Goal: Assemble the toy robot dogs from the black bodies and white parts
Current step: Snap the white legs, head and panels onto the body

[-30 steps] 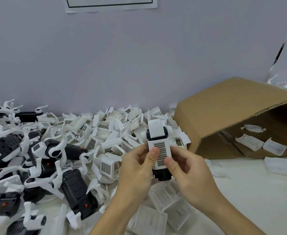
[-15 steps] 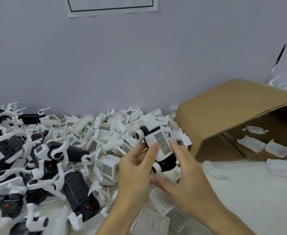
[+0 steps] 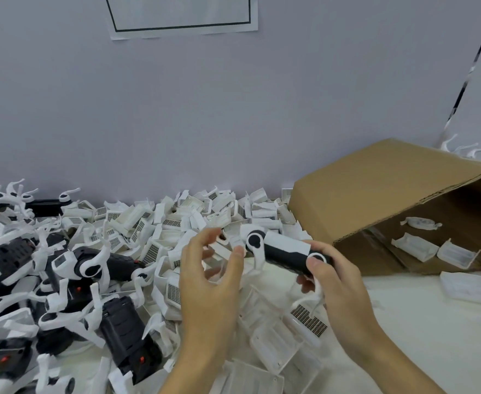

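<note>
I'm seeing the right hand (image 3: pixel 338 282) gripping one end of a toy dog (image 3: pixel 283 251), fingers and thumb curling round its black-and-white body, which is lying sideways above the table (image 3: pixel 432 336) in front of the cardboard box (image 3: pixel 375 194). The left hand (image 3: pixel 208 282) is hanging just beside the dog's other end, fingers loosely spread and holding nothing. A heap of white parts (image 3: pixel 176 223) is lying behind the hands, and black bodies (image 3: pixel 125 331) with white legs are piling up at the left
</note>
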Motion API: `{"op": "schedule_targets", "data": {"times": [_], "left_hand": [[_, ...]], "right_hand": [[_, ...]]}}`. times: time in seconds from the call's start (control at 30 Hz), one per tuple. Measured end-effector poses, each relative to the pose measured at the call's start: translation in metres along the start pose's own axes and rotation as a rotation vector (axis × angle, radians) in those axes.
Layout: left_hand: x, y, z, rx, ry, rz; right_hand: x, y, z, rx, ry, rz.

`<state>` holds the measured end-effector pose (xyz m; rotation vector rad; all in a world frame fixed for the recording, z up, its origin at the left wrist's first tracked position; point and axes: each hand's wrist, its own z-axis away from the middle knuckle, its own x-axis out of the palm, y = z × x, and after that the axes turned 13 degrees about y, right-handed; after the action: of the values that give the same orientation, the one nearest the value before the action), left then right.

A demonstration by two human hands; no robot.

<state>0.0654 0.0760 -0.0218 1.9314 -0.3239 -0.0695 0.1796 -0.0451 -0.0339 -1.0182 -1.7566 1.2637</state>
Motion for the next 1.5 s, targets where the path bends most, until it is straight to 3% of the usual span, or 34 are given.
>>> {"op": "schedule_targets", "data": {"times": [0.13, 0.37, 0.5, 0.63, 0.87, 0.97, 1.13, 1.37, 1.5], "left_hand": [[0.001, 0.008, 0.002, -0.163, -0.161, 0.203], [-0.003, 0.007, -0.001, -0.135, -0.178, 0.251], [-0.005, 0.007, -0.004, -0.196, -0.203, 0.287], [-0.005, 0.007, -0.005, -0.207, -0.207, 0.307], [-0.005, 0.001, -0.009, -0.318, -0.215, 0.244], [-0.002, 0.004, -0.007, -0.411, -0.243, 0.284], [-0.001, 0.004, -0.007, -0.463, -0.211, 0.357], [-0.007, 0.001, -0.017, -0.405, -0.098, 0.294], [-0.011, 0.007, -0.017, -0.323, -0.162, 0.196]], "right_hand": [[-0.002, 0.001, 0.004, 0.145, -0.085, -0.142], [-0.002, -0.006, 0.001, 0.422, -0.070, -0.421], [-0.008, -0.012, -0.004, 0.712, -0.236, -0.514], [-0.009, -0.009, -0.006, 0.761, -0.295, -0.543], [-0.008, -0.007, -0.001, 0.442, -0.113, -0.362], [-0.007, -0.003, 0.004, 0.226, -0.148, -0.279], [-0.009, 0.000, 0.011, -0.208, -0.245, 0.076], [-0.007, -0.009, 0.008, -0.413, -0.224, 0.540], [-0.004, -0.005, 0.005, -0.355, -0.140, 0.499]]}}
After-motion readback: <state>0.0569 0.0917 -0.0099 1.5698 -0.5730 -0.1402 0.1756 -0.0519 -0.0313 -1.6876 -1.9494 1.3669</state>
